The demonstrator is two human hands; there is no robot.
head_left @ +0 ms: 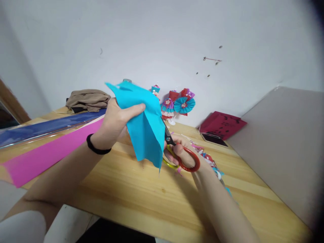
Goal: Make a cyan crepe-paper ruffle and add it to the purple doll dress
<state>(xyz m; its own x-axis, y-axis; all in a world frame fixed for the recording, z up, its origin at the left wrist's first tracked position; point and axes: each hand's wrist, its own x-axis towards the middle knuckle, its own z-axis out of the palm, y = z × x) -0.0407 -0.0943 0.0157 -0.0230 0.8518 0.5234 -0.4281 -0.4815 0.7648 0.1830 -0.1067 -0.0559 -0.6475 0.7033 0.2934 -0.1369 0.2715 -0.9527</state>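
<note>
My left hand (116, 118), with a black band at the wrist, grips a folded turquoise sheet (149, 131), the thumb lying on its front. The sheet hangs in the air above the table. My right hand (179, 150) holds scissors (191, 162) with one red and one yellow handle loop. Their dark blades point up and left at the sheet's right edge, and the blade tips are partly hidden behind it.
On the wooden table (141, 192) lie a pink sheet (58, 148), a blue wrapped roll (50, 125) and a brown cloth (87, 99) at left. Paper dolls (173, 101) stand near the wall. Scraps (209, 158), a dark red bag (222, 125) and a tablet (214, 139) are at right.
</note>
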